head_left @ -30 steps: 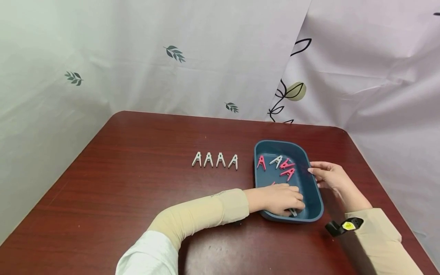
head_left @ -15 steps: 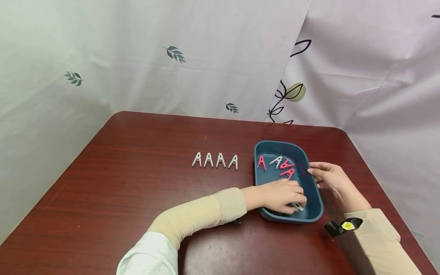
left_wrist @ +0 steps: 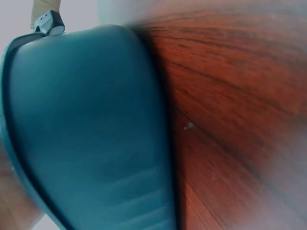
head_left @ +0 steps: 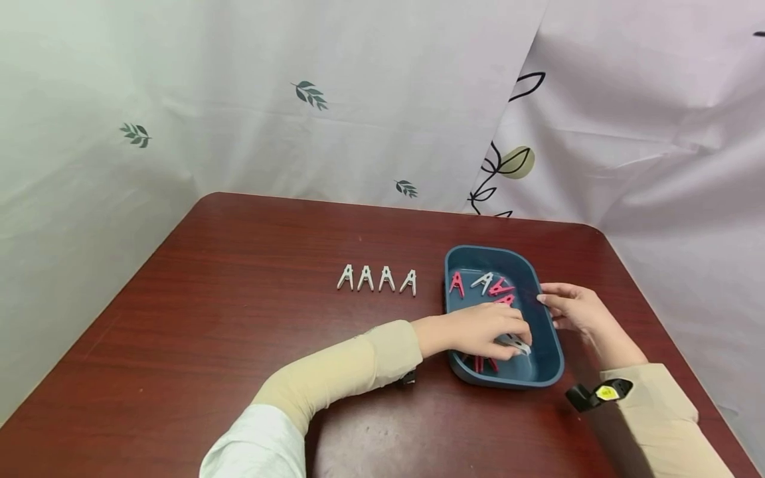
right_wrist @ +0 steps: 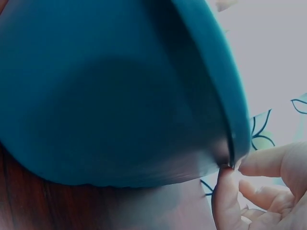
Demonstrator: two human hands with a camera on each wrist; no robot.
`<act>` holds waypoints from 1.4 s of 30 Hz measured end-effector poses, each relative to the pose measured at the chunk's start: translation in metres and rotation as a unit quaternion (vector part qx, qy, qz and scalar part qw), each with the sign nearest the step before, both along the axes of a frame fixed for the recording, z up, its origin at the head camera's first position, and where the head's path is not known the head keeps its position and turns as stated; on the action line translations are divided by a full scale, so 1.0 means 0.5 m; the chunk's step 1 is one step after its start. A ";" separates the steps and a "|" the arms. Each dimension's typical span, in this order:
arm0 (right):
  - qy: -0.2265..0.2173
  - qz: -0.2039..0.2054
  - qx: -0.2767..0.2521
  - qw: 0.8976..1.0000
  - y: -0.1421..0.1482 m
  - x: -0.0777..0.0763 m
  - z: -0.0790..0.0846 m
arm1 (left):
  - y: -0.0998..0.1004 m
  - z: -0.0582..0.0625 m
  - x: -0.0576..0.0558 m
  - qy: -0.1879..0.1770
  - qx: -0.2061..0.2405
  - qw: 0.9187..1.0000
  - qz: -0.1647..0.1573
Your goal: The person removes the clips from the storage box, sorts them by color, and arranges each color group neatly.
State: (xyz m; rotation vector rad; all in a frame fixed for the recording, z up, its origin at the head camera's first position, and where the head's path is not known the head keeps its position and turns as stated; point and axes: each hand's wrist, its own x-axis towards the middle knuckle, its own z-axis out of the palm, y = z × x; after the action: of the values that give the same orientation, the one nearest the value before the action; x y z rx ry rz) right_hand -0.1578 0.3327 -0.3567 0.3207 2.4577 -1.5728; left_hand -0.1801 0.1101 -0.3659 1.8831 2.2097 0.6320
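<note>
My left hand (head_left: 487, 330) is inside the blue plastic bin (head_left: 552, 352) in the head view, with thumb and fingers pinching a white clothespin (head_left: 517, 343). Red clothespins (head_left: 457, 284) and a white one (head_left: 481, 283) lie loose on the bin's floor around it, some partly covered by the hand. At the bin's right side, my right hand (head_left: 572, 308) holds the rim. Up close in the right wrist view, thumb and forefinger (right_wrist: 261, 163) meet at that rim. The left wrist view mostly shows the bin's outer wall (left_wrist: 91, 129); the held clothespin is hidden there.
Several white clothespins (head_left: 385, 279) stand out in a row on the brown table (head_left: 251, 318), left of the bin. A pale curtain (head_left: 358, 99) with leaf prints hangs behind the table's far edge.
My left hand has risen slightly and moved away from the bin's near end, carrying the white clothespin. Red clothespins near that end are now uncovered. The right hand stays at the rim.
</note>
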 end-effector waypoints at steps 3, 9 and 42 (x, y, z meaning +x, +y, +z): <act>0.002 0.006 0.008 1.000 0.001 0.000 0.001 | -0.011 0.003 -0.005 -0.059 0.029 0.998 0.000; 0.002 0.016 0.020 1.000 0.002 -0.002 0.003 | -0.029 0.003 -0.015 -0.136 0.083 0.987 0.010; -0.001 0.053 0.033 0.998 0.008 0.000 0.015 | -0.111 0.054 0.002 -0.614 0.251 0.673 0.326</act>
State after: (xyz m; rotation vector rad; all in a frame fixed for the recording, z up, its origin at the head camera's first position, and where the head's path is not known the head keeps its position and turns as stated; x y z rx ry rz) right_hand -0.1580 0.3369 -0.3492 0.1993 2.4842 -1.4515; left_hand -0.1790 0.0547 -0.3387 0.1998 1.6032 1.9918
